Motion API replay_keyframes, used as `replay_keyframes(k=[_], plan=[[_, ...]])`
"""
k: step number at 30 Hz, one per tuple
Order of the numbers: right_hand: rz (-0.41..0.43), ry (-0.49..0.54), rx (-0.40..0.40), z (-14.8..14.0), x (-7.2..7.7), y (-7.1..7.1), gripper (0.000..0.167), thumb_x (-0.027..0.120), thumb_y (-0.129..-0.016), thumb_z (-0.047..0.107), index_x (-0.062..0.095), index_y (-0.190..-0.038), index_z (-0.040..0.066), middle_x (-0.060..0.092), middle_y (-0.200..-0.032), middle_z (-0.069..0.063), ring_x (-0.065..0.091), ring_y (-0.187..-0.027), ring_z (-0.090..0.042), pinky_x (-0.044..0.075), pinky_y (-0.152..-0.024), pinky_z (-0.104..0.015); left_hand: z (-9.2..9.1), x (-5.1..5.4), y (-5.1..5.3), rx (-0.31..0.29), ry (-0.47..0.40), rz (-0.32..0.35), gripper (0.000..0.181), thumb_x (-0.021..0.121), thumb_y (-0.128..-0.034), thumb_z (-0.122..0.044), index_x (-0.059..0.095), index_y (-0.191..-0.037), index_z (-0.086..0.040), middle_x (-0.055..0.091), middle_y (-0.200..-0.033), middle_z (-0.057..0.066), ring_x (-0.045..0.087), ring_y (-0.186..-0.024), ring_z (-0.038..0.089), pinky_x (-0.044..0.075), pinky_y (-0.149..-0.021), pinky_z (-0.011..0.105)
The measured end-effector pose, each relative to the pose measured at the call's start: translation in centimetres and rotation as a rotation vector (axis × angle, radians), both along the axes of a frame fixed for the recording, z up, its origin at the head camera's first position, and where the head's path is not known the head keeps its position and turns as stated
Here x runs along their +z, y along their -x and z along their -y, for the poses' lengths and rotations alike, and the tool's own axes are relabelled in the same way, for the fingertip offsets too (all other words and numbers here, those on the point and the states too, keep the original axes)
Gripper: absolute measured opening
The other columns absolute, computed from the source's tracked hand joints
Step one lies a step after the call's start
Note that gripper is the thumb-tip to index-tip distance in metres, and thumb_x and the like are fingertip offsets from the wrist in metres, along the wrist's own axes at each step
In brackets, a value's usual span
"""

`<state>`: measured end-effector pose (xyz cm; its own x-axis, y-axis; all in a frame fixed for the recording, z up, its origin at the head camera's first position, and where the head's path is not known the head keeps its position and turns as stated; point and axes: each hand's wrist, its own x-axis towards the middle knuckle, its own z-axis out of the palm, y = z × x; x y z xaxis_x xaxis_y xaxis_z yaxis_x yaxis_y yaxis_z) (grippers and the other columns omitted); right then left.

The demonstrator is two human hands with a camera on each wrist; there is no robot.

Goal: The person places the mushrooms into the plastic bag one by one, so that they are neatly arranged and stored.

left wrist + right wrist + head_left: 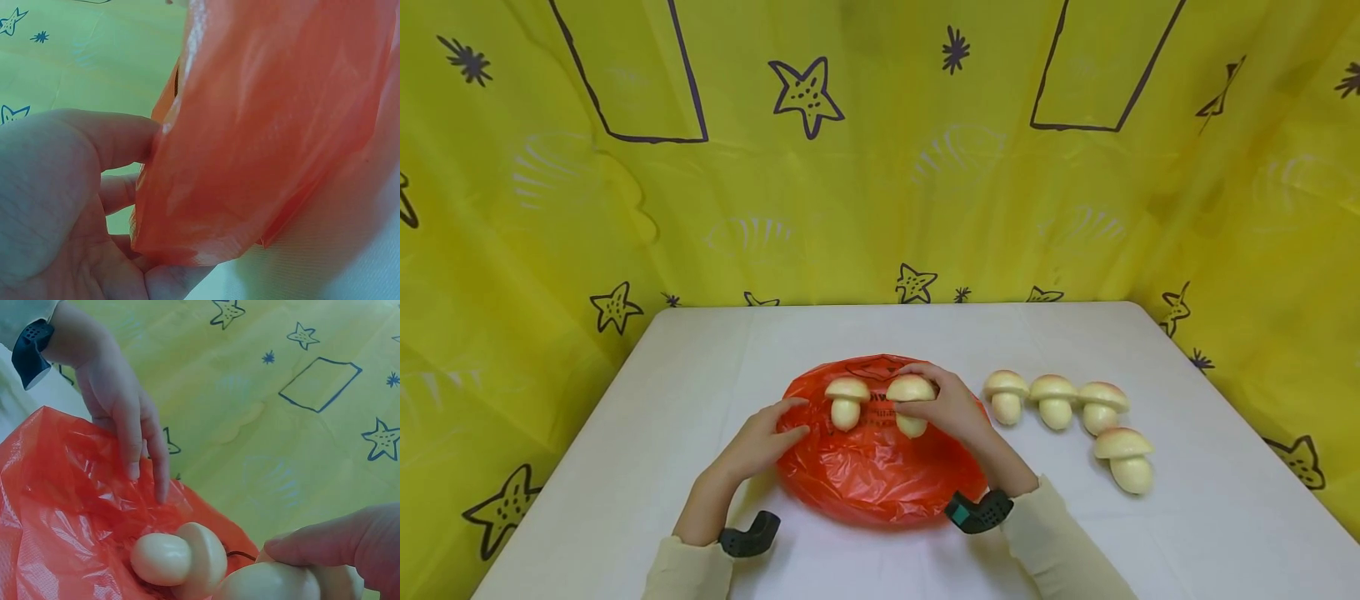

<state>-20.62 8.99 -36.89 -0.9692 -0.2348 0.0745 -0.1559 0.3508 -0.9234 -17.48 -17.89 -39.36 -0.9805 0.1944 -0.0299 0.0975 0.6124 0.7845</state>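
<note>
A red plastic bag [865,475] lies on the table with its mouth spread. My left hand [763,446] is at the bag's left edge, thumb and fingers apart, touching the film; in the left wrist view part of the fingers is hidden behind the bag [269,125]. Between thumb and fingers, my right hand [951,408] holds a cream toy mushroom [912,388] by its cap over the bag. Left of it, a second toy mushroom [846,408] rests on the red film. The right wrist view shows this second mushroom [165,559] close beside the held one [269,587].
Several more toy mushrooms [1055,400] stand to the right of the bag, one of them [1126,460] nearer the front. The white table [700,358] is backed by a yellow patterned curtain [865,192]. Both wrists wear dark bands [981,512].
</note>
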Motion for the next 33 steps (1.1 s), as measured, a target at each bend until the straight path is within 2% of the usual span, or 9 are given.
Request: replay_keyframes(k=[5, 15, 23, 33], plan=[[-0.012, -0.011, -0.003, 0.6, -0.5, 0.4, 0.04, 0.077, -0.073, 0.011, 0.062, -0.11, 0.004, 0.06, -0.102, -0.009, 0.057, -0.08, -0.019, 0.05, -0.069, -0.031, 0.0, 0.0, 0.0, 0.002, -0.003, 0.008, 0.041, 0.058, -0.089, -0.014, 0.05, -0.127, -0.001, 0.052, -0.124, 0.017, 0.05, -0.109, 0.033, 0.05, -0.081, 0.042], [-0.008, -0.097, -0.065, 1.5, -1.5, 1.1, 0.04, 0.076, -0.073, 0.011, 0.062, -0.11, 0.006, 0.061, -0.099, -0.007, 0.057, -0.077, -0.019, 0.05, -0.066, -0.031, 0.1, -0.4, 0.3, 0.011, 0.007, 0.017, 0.042, 0.058, -0.0886, -0.014, 0.05, -0.128, -0.002, 0.051, -0.125, 0.017, 0.048, -0.112, 0.034, 0.049, -0.082, 0.044], [0.02, -0.129, -0.084, 2.1, -2.1, 1.5, 0.041, 0.077, -0.073, 0.013, 0.061, -0.111, 0.005, 0.06, -0.101, -0.009, 0.057, -0.079, -0.02, 0.051, -0.069, -0.032, 0.0, -0.3, 0.2, 0.008, -0.003, 0.017, 0.041, 0.058, -0.0889, -0.015, 0.05, -0.128, -0.002, 0.052, -0.125, 0.017, 0.048, -0.112, 0.034, 0.049, -0.082, 0.043], [0.0, -0.156, -0.1, 2.7, -2.5, 1.7, 0.043, 0.075, -0.074, 0.014, 0.059, -0.112, 0.002, 0.06, -0.1, -0.01, 0.058, -0.08, -0.021, 0.051, -0.072, -0.034, 0.0, -0.2, 0.1, 0.003, 0.007, 0.011, 0.041, 0.057, -0.0891, -0.015, 0.05, -0.127, -0.002, 0.052, -0.125, 0.018, 0.048, -0.112, 0.035, 0.049, -0.082, 0.044]])
